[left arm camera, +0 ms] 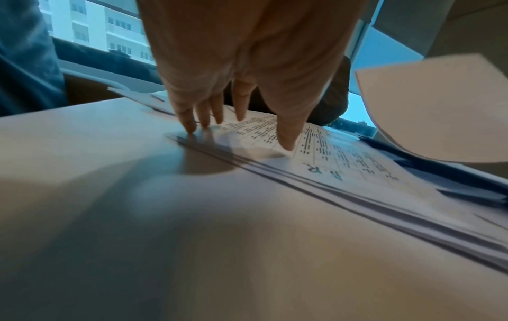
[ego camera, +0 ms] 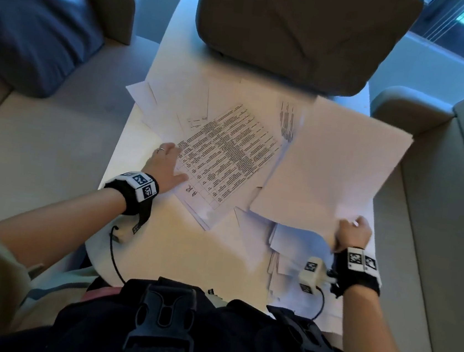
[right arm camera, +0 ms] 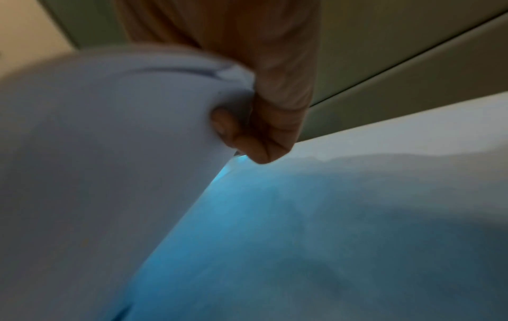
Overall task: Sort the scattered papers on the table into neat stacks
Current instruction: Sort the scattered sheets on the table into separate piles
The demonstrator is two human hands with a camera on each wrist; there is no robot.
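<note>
Table [ego camera: 176,244]: loose papers [ego camera: 172,102] overlapping.
Left hand [ego camera: 168,165]: flat on printed sheet [ego camera: 227,158].
Right hand [ego camera: 353,233]: pinching blank sheet [ego camera: 332,170]; light, floppy, probably best gripped by an edge.

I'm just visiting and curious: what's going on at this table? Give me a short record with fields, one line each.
setting: white table between sofas, a brown cushion at its far end
papers: loose sheets scattered, not yet in neat stacks
left hand: fingers straight, pressing on the printed stack
right hand: pinching a blank sheet by its near corner, lifted off the table
top of stack: a printed table, letters "R R" at its near edge
also seen: blue pillow on the left sofa
</note>
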